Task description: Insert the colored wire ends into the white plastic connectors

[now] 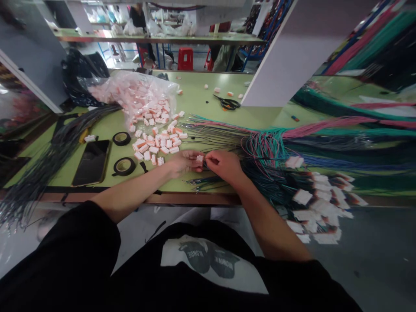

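Note:
Between the fingertips of my left hand [186, 163] is a small white connector housing [199, 159]. My right hand [224, 164] is pinched close beside it, on what looks like a thin wire [205, 157] at the connector's right side. Just left of my hands lies a loose heap of white-and-orange connectors [157, 143], spilling from a clear plastic bag [143, 89]. Bundled wires [221, 134] in black, green and pink run along the table behind and to the right of my right hand.
Two tape rolls [124, 166] and a phone [91, 162] lie left. Dark wires [61, 145] hang over the left edge. Scissors [228, 103] sit behind, near a pale upright panel [286, 56]. Finished-looking white connectors on wires [320, 199] overhang the front edge at right.

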`<act>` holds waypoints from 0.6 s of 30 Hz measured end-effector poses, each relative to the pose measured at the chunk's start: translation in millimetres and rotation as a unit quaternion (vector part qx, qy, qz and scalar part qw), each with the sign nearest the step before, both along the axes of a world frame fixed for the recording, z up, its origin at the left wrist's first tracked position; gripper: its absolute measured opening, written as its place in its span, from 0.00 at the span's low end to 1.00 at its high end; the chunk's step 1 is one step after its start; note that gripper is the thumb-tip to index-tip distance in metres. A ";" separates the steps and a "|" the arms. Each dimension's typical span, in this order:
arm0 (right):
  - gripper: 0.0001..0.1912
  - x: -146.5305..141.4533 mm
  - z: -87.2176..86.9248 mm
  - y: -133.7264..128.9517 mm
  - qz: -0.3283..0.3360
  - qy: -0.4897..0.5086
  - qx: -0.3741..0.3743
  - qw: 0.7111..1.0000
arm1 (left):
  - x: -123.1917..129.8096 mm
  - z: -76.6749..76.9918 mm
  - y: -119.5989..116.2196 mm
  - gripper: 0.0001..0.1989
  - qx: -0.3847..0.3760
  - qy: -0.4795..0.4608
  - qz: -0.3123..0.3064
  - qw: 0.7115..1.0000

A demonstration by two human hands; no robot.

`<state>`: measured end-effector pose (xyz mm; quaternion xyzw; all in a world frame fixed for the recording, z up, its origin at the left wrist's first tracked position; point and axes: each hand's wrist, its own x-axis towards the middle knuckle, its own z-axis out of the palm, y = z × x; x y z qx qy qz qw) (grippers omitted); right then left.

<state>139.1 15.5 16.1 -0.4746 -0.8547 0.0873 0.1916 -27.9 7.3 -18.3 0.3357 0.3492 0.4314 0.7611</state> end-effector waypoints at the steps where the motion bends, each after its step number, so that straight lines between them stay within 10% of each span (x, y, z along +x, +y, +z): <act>1: 0.10 1.5 3.7 1.1 0.011 0.003 -0.017 1.000 | -0.1 0.3 -0.2 0.13 0.002 0.002 -0.006 1.000; 5: 0.13 7.2 30.1 28.9 0.055 0.091 -0.052 0.993 | 0.3 1.1 -1.1 0.14 0.019 -0.001 -0.041 0.999; 9: 0.20 8.8 49.0 97.7 -0.119 0.148 0.009 0.982 | -0.2 1.0 -2.2 0.16 0.021 -0.004 -0.048 0.999; 13: 0.18 21.3 39.1 156.1 -0.312 0.005 -0.037 0.949 | -0.9 1.0 -2.4 0.18 0.018 -0.003 -0.057 0.998; 18: 0.19 51.1 13.4 171.0 -0.359 -0.088 -0.074 0.926 | 0.3 0.3 -1.9 0.18 0.008 0.013 -0.061 0.998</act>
